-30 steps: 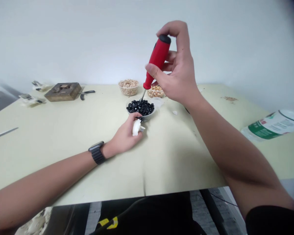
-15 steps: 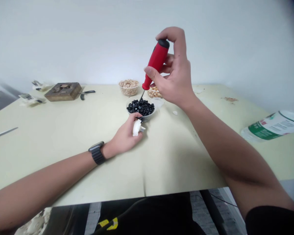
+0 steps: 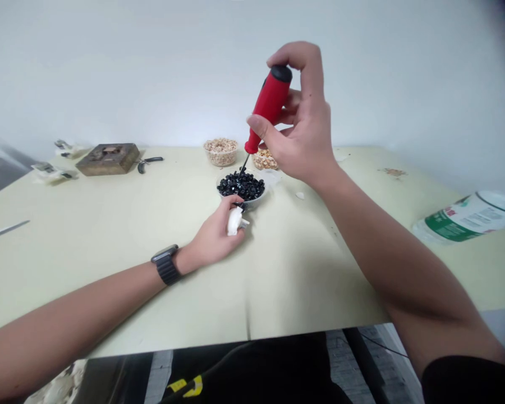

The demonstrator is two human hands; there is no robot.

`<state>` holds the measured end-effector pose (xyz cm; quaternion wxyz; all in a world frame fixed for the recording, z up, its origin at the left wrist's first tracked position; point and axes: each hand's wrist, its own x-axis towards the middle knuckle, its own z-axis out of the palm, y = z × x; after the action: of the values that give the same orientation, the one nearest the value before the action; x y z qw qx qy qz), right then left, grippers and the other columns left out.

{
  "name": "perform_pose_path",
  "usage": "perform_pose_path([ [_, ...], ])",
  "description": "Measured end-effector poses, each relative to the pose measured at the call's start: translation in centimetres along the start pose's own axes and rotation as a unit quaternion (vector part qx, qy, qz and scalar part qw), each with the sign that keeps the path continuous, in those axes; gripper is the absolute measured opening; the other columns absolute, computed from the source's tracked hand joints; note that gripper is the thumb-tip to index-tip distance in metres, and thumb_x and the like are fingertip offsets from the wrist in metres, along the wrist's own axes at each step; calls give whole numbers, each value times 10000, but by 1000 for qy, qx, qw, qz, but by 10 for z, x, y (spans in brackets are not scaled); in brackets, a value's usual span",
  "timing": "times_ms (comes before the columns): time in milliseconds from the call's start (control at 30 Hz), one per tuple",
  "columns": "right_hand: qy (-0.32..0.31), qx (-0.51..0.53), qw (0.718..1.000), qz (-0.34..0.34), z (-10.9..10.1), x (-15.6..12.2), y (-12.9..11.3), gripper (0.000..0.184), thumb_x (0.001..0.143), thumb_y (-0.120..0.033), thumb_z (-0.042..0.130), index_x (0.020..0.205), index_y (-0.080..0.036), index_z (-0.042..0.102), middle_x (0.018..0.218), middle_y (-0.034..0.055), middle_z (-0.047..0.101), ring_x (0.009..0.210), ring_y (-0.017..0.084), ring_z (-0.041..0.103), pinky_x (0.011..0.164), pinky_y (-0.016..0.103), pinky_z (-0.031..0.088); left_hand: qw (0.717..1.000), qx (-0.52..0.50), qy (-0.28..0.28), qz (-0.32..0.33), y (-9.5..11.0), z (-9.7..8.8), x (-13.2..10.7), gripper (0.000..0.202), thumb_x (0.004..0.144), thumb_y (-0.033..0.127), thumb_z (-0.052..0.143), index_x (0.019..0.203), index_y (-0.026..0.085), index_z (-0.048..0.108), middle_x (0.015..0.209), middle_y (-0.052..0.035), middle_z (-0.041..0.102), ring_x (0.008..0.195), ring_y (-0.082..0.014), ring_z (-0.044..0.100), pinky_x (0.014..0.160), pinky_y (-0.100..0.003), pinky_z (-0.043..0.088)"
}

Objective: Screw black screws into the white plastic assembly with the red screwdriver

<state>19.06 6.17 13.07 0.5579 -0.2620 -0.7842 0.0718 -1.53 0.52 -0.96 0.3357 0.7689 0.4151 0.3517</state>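
My right hand (image 3: 301, 123) is closed around a red screwdriver (image 3: 270, 100) with a black end cap, one finger bent over the cap. The screwdriver's shaft slants down, its tip among small black parts (image 3: 244, 188). A clear round tub (image 3: 256, 203) holds these parts. Just in front of the tub, my left hand (image 3: 219, 233) is closed on a small white plastic piece (image 3: 234, 221). A bit of black shows at the fingertips there, too small to name. On the left wrist sits a dark watch.
Behind stand a tub of pale beige bits (image 3: 221, 152) and a tub of orange-brown bits (image 3: 265, 160). Farther left are a worn box (image 3: 108, 159), black-handled pliers (image 3: 150, 161) and scissors (image 3: 4, 230). A large plastic bottle (image 3: 471, 217) lies at the right.
My right hand has risen very slightly, the screwdriver still in its grasp and the tip still at the black parts. My left hand has stayed nearly in place.
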Motion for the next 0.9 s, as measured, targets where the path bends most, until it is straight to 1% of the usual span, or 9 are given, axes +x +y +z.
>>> perform_pose_path([
  [100,-13,-9,1000,6,-4,1,-9,407,902,-266,725,1230,-352,501,1272,-1,629,789,153,646,718,320,675,1000,6,4,4,0,0,0,626,836,222,649,1421,239,426,1161,-75,666,919,-228,627,828,-395,490],
  [200,-41,-10,998,35,-6,2,-17,389,908,-331,735,1224,-352,511,1314,12,627,803,168,669,709,349,680,1000,8,6,10,-1,1,0,617,843,223,647,1420,238,429,1170,-81,667,926,-230,629,830,-398,491],
  [300,-47,-10,997,54,-4,0,-14,418,901,-406,751,1248,-369,523,1323,18,655,850,202,711,713,381,677,1000,7,5,9,-1,1,0,622,843,232,648,1424,237,426,1176,-83,659,930,-231,624,841,-406,489],
  [467,-36,-6,998,50,5,-4,3,467,887,-439,765,1279,-399,515,1069,-5,723,860,208,728,574,323,594,1000,-1,-1,0,0,1,1,632,834,248,647,1422,235,417,1176,-84,652,942,-239,621,855,-418,486],
  [567,-44,-6,998,44,5,-5,4,447,896,-433,757,1270,-396,516,1008,-15,717,841,196,721,560,311,573,1000,-2,-1,1,1,1,1,634,828,255,647,1418,230,416,1177,-86,647,944,-241,619,859,-423,486],
  [667,-44,-10,998,40,1,-4,-4,418,910,-443,739,1272,-404,533,1044,-3,723,881,224,742,582,337,589,1000,0,1,5,0,2,1,640,825,251,644,1422,229,415,1187,-88,641,948,-240,613,868,-427,486],
  [733,-47,-10,998,27,-2,-2,-11,394,915,-444,730,1263,-401,549,1115,7,723,903,239,751,603,355,602,1000,1,2,3,0,2,1,638,828,248,643,1424,232,416,1186,-87,643,942,-238,611,861,-424,484],
  [833,-50,-13,999,13,-6,1,-17,361,914,-406,725,1237,-390,564,1258,3,684,886,221,740,626,351,616,1000,0,0,1,-1,2,1,636,832,246,644,1426,235,417,1168,-82,645,925,-232,607,848,-419,482],
  [900,-44,-16,999,3,-6,2,-17,368,903,-350,729,1230,-375,562,1296,-3,652,855,196,721,638,338,620,1000,0,0,2,-2,2,1,635,832,244,643,1426,238,417,1165,-79,643,923,-231,608,848,-416,482],
])
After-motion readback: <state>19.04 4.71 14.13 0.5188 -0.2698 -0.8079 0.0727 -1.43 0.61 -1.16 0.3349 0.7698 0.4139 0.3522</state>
